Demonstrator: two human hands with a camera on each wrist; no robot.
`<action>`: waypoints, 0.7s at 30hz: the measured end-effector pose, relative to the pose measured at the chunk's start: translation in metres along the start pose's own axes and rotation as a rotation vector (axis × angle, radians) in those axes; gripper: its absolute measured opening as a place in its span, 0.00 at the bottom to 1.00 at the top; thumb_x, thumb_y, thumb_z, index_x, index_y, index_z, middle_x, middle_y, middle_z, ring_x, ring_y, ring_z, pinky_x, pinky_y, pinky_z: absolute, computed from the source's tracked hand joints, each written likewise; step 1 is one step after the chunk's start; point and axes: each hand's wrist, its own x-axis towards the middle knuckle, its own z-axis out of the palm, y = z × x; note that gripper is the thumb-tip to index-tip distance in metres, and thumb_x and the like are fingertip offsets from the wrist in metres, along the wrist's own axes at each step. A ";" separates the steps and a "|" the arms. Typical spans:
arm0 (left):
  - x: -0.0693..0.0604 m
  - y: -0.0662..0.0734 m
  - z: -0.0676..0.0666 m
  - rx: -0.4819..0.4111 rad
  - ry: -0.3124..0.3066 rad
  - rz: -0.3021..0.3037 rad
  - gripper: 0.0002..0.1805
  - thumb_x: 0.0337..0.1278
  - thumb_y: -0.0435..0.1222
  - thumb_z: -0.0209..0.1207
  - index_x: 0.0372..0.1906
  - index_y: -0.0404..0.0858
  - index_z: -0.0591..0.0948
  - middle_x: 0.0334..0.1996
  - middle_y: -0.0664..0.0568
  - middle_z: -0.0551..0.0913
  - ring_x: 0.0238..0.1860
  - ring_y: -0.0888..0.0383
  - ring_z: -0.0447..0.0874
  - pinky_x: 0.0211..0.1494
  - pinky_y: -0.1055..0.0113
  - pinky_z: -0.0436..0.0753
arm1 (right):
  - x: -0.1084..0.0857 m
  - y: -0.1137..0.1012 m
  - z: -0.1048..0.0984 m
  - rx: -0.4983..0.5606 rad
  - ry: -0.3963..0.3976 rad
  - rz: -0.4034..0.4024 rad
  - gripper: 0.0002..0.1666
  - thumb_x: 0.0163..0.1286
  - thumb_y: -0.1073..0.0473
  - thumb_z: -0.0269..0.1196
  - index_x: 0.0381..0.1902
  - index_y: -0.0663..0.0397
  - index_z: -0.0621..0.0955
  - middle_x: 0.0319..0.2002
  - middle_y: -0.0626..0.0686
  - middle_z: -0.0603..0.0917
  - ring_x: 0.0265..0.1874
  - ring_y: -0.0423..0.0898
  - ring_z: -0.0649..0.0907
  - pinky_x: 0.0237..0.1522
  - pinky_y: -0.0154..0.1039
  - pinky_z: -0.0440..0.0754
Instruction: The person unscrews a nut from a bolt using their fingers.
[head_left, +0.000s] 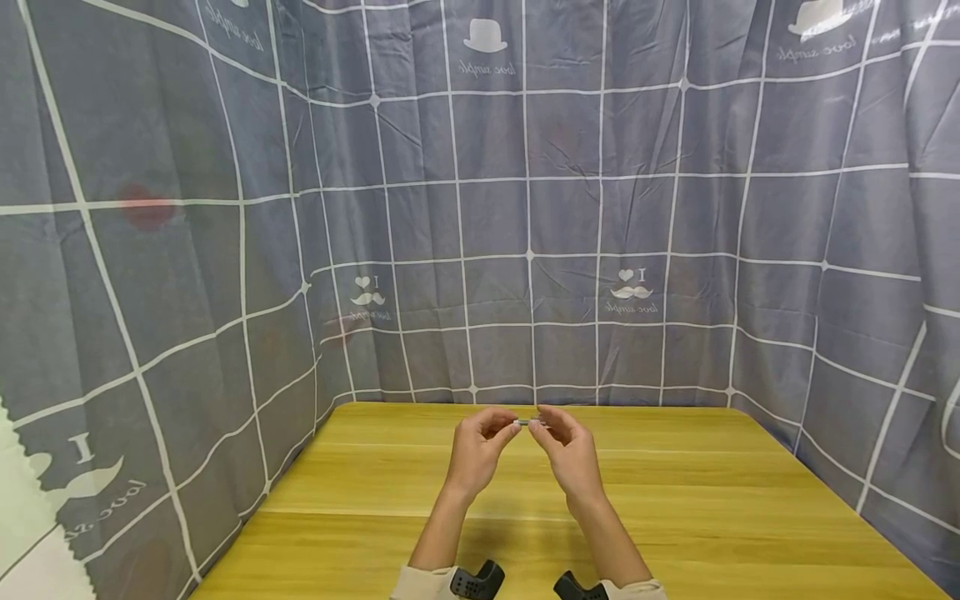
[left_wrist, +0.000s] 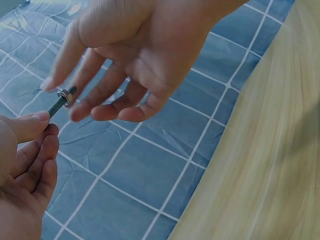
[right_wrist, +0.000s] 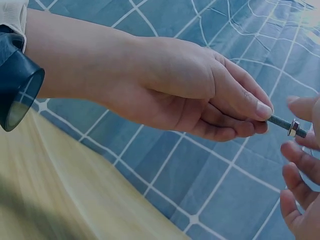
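My left hand (head_left: 474,450) pinches a thin threaded metal bolt (left_wrist: 57,106) between thumb and fingers. A shiny nut (right_wrist: 293,127) sits on the bolt, a little short of its free end. The bolt's other end is hidden in the left fingers. Facing it, my right hand (head_left: 576,458) has its fingers spread loosely around the nut end. In the right wrist view its thumb stands apart from the nut; whether a fingertip touches the bolt's end I cannot tell. Both hands are raised over the far part of the table.
Under the hands lies a yellow wood-grain table (head_left: 360,500). A grey curtain (head_left: 570,217) with white grid lines surrounds its back and sides. Black wrist cameras (head_left: 480,581) sit at both sleeves.
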 end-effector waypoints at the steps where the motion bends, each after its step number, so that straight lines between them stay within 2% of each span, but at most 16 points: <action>1: 0.000 0.000 0.000 0.002 0.000 -0.001 0.04 0.65 0.23 0.65 0.41 0.24 0.86 0.37 0.39 0.88 0.36 0.45 0.86 0.41 0.66 0.82 | 0.000 0.001 0.000 0.000 0.006 0.003 0.18 0.77 0.59 0.65 0.59 0.64 0.82 0.50 0.58 0.85 0.51 0.52 0.81 0.58 0.50 0.75; 5: 0.000 -0.001 0.000 0.002 0.004 -0.002 0.04 0.64 0.22 0.65 0.41 0.24 0.86 0.37 0.38 0.88 0.37 0.43 0.86 0.42 0.66 0.82 | 0.000 0.001 0.000 -0.011 0.022 0.004 0.14 0.78 0.60 0.64 0.54 0.63 0.84 0.48 0.57 0.85 0.49 0.51 0.81 0.56 0.49 0.75; 10: 0.000 -0.002 0.000 0.005 0.013 -0.011 0.05 0.65 0.23 0.65 0.42 0.23 0.86 0.37 0.38 0.88 0.37 0.43 0.86 0.42 0.66 0.82 | 0.000 0.003 0.001 -0.013 0.010 0.006 0.19 0.77 0.61 0.65 0.62 0.60 0.81 0.56 0.59 0.82 0.53 0.55 0.80 0.57 0.52 0.75; 13: 0.000 -0.003 -0.001 0.002 0.014 -0.012 0.05 0.65 0.22 0.65 0.42 0.23 0.86 0.37 0.38 0.88 0.37 0.44 0.86 0.42 0.66 0.82 | 0.001 0.003 0.002 -0.018 0.016 0.026 0.17 0.78 0.57 0.64 0.59 0.61 0.82 0.53 0.59 0.83 0.53 0.55 0.80 0.57 0.51 0.74; 16: 0.001 -0.003 -0.001 0.003 0.021 -0.014 0.04 0.64 0.22 0.65 0.41 0.24 0.86 0.37 0.38 0.88 0.37 0.45 0.87 0.42 0.67 0.82 | 0.001 0.002 0.002 -0.020 0.012 0.036 0.15 0.79 0.58 0.62 0.56 0.62 0.83 0.52 0.58 0.84 0.54 0.54 0.80 0.58 0.52 0.74; 21: 0.001 -0.003 -0.001 0.004 0.029 -0.019 0.04 0.65 0.23 0.65 0.42 0.25 0.86 0.37 0.38 0.88 0.37 0.45 0.86 0.41 0.67 0.82 | 0.000 0.002 0.001 -0.026 0.008 0.025 0.18 0.78 0.60 0.63 0.62 0.60 0.80 0.56 0.58 0.83 0.53 0.55 0.81 0.56 0.50 0.76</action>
